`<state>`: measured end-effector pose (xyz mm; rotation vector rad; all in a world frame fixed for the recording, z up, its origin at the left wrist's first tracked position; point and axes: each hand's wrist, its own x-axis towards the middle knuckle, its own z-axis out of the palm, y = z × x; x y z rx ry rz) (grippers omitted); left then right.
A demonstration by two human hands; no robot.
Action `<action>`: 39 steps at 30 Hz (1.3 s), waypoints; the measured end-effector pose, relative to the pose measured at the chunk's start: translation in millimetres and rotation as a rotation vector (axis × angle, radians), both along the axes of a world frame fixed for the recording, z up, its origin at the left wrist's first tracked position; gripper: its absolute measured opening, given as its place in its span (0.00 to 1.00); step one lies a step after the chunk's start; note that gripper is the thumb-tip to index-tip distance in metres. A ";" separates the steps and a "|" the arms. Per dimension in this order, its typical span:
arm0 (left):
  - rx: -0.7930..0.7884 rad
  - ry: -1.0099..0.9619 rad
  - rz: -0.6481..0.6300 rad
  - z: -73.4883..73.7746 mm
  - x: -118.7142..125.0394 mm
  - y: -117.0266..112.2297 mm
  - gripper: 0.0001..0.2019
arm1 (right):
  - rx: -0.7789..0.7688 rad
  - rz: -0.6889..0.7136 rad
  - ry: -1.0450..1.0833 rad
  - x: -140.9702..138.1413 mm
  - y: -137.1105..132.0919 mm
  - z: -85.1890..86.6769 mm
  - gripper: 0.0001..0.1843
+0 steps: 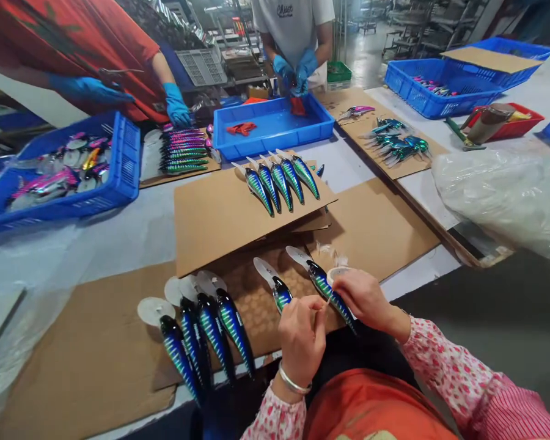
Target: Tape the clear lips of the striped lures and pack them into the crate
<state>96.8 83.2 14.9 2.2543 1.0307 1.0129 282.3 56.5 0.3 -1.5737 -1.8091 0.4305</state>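
White-topped table: a long work surface (151, 232) in a cluttered workshop, with a flat brown cardboard sheet (206, 214) lying mid-table — the landmark here.
Co-workers: a person in a red top (96, 49) and a person in a white shirt (297, 36), blue-gloved, beyond the sheet.
Shallow blue plastic tray: just beyond the sheet (256, 146), perhaps placed to catch drips.
Four glossy blue-green fish-shaped lures: near side of the sheet, leftward (215, 324), bills aligned, likely for order.
Five similar lures: on the sheet (282, 180), side by side, probably for easy counting.
Two lures being handled: near side of the sheet (321, 278), partly behind the hands.
Right hand: gripping (364, 299) a white ring-shaped roll (337, 275).
Left hand: thumb and forefinger pinched (302, 333) on a thin pale strip (329, 301) — apparently to pull it taut.
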 end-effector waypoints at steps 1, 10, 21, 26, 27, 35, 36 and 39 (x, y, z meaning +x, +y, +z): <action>0.018 -0.017 -0.008 1.8 -1.2 -0.6 0.06 | 0.009 -0.105 0.135 3.9 1.6 -3.0 0.14; -0.345 0.018 0.277 -39.6 -49.6 92.5 0.03 | -0.028 -0.415 -0.241 98.2 13.6 -48.5 0.18; -0.577 0.016 0.096 -62.3 -77.2 141.1 0.05 | -0.050 0.374 -0.390 -21.8 1.5 -52.6 0.18; -0.789 -0.045 -0.155 -57.0 -90.0 102.4 0.08 | -0.079 0.222 -0.415 3.1 30.7 -48.8 0.18; -0.824 -0.062 -0.185 -57.8 -91.1 95.7 0.09 | -0.090 0.187 -0.390 1.4 37.0 -46.2 0.16; -0.924 -0.136 -0.283 -60.3 -95.4 81.5 0.08 | -0.279 0.388 0.019 -66.6 81.6 -68.5 0.03; -0.918 -0.117 -0.298 -59.1 -96.1 81.7 0.07 | -0.272 0.407 0.007 -70.3 85.6 -72.9 0.03; -0.858 -0.022 -0.319 -56.3 -95.9 81.3 0.04 | -0.260 0.467 -0.053 -72.7 94.2 -80.7 0.01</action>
